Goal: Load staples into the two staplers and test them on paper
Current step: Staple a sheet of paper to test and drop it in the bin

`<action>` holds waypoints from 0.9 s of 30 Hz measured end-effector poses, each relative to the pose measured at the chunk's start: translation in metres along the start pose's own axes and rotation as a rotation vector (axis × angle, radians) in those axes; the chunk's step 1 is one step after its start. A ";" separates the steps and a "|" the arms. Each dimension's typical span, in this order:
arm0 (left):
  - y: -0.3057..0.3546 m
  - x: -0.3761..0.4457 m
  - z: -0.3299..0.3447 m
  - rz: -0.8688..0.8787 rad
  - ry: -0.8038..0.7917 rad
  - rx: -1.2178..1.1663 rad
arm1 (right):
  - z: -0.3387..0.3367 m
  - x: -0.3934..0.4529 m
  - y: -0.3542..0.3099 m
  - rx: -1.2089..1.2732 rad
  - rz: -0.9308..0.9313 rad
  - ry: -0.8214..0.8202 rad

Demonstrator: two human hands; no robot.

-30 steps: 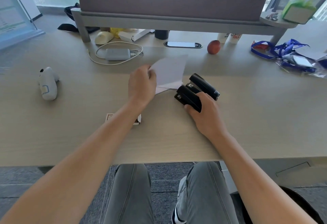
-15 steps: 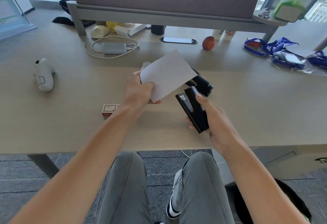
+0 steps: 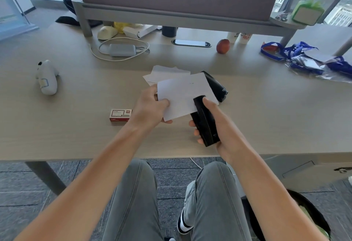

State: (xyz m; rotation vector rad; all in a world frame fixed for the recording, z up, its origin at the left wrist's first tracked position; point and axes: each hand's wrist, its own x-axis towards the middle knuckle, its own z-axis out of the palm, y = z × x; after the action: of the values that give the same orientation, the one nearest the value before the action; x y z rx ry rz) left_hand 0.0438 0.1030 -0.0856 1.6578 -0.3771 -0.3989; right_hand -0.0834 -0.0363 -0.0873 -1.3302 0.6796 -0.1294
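Observation:
My left hand (image 3: 150, 107) pinches a white sheet of paper (image 3: 182, 96) by its left edge, held above the desk. My right hand (image 3: 219, 126) grips a black stapler (image 3: 204, 124), thumb on top, with its front end over the sheet's right lower edge. A second black stapler (image 3: 217, 86) lies on the desk behind the sheet, partly hidden by it. More white sheets (image 3: 165, 73) lie flat behind my left hand. A red and white staple box (image 3: 121, 115) rests on the desk left of my left wrist.
On the wooden desk (image 3: 76, 126) are a white toy figure (image 3: 47, 78) at the left, a grey charger with cable (image 3: 122, 50), a red apple (image 3: 222, 46), and blue lanyards (image 3: 304, 57) at the right. A monitor shelf (image 3: 171, 17) spans the back.
My right hand lifted the stapler off the desk and brought its front end onto the sheet's edge. My left hand raised the sheet and turned it flatter toward the stapler.

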 end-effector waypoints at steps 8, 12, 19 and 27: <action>-0.007 -0.006 0.004 -0.011 0.037 -0.043 | 0.002 -0.001 0.001 -0.014 0.015 0.015; -0.008 -0.011 0.007 -0.019 0.061 -0.096 | 0.001 -0.003 0.003 0.009 -0.008 0.013; -0.011 -0.023 0.018 -0.175 0.011 -0.295 | -0.002 0.000 0.002 0.000 -0.062 0.045; -0.009 -0.028 0.028 -0.107 0.022 -0.178 | -0.003 0.002 0.003 -0.042 -0.081 0.091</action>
State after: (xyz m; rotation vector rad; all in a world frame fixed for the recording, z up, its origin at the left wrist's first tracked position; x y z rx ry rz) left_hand 0.0063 0.0920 -0.0961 1.5109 -0.2295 -0.4801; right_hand -0.0838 -0.0388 -0.0913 -1.3992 0.7083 -0.2433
